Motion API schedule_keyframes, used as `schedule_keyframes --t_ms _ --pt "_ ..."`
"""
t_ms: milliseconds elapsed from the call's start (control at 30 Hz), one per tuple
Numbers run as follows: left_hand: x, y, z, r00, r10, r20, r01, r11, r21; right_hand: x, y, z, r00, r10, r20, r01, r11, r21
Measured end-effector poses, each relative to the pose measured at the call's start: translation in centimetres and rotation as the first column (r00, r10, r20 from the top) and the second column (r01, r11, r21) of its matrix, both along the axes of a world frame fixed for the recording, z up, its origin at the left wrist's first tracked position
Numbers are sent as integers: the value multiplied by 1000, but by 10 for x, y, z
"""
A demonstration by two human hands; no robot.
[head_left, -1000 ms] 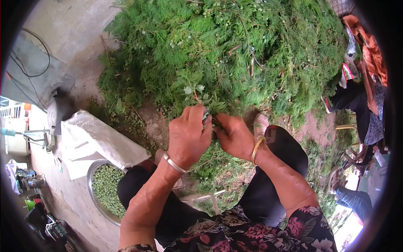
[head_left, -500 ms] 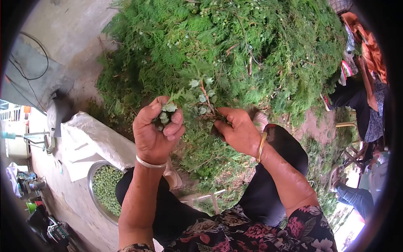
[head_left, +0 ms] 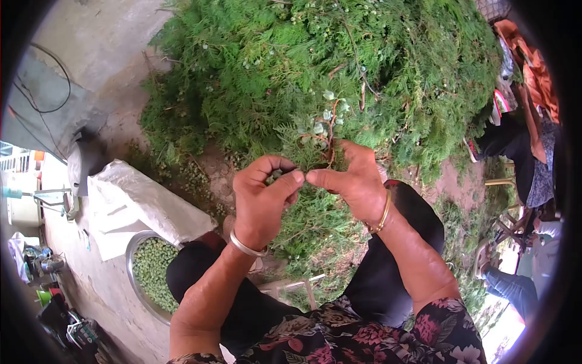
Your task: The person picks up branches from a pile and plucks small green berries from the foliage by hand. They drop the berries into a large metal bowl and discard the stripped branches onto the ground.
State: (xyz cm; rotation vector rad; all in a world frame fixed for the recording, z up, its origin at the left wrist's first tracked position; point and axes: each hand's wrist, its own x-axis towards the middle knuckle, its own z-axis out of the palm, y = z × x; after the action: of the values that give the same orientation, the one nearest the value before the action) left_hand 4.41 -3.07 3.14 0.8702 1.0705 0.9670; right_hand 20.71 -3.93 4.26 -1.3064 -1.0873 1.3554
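My left hand (head_left: 267, 191), with a silver bangle at its wrist, is closed around several small green cones (head_left: 274, 176). Its thumb tip is beside the thumb of my right hand (head_left: 357, 182). That right hand, with a gold bangle, grips a reddish-brown twig (head_left: 331, 130) that points up and bears pale green cones (head_left: 318, 127) and some leaves. Behind both hands rises a large heap of green conifer branches (head_left: 254, 79).
A round metal basin (head_left: 131, 267) of green cones stands at lower left beside a white sack (head_left: 142, 203). Loose sprigs lie on the ground between my knees. Another person's jeans-clad leg (head_left: 512, 288) shows at right.
My left hand has moved right to meet my right hand, and its palm has turned away. The twig has shifted up and right, and my right thumb now points left.
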Motion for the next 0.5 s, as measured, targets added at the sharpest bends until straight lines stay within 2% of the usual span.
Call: schedule_keyframes --t_ms 67,100,167,233,300,333,367,400,467,500 --pt "1 -2 -4 990 -66 -125 89 978 189 2 0 -6 1000 1 7 -1 1000 1" --pt "1 -3 -3 990 -69 -126 92 978 188 3 0 -8 1000 3 14 -3 1000 3" --pt "1 -3 0 961 -99 -258 173 943 284 6 1 -8 999 28 46 -28 1000 -2" --pt "2 -3 1 966 -123 -226 180 951 253 7 0 -7 995 53 80 -53 999 -8" --pt "2 -2 1 971 -144 -192 186 958 220 6 -2 -6 998 37 -55 -40 997 -67" --pt "1 1 0 984 -120 133 122 992 -9 7 -2 -5 998 36 -55 -40 997 -68" --pt "-1 3 0 903 -10 429 128 961 -246 9 -2 -3 989 50 -136 -67 990 -123" --pt "-4 4 -5 903 -10 429 128 961 -246 10 -1 -3 974 59 -217 -98 980 -175" --pt "-8 7 -14 777 129 616 142 918 -371 13 0 -5 964 45 -261 -92 982 -168" --pt "-8 7 -15 777 128 616 142 918 -370 14 0 -5 952 35 -304 -87 983 -159"
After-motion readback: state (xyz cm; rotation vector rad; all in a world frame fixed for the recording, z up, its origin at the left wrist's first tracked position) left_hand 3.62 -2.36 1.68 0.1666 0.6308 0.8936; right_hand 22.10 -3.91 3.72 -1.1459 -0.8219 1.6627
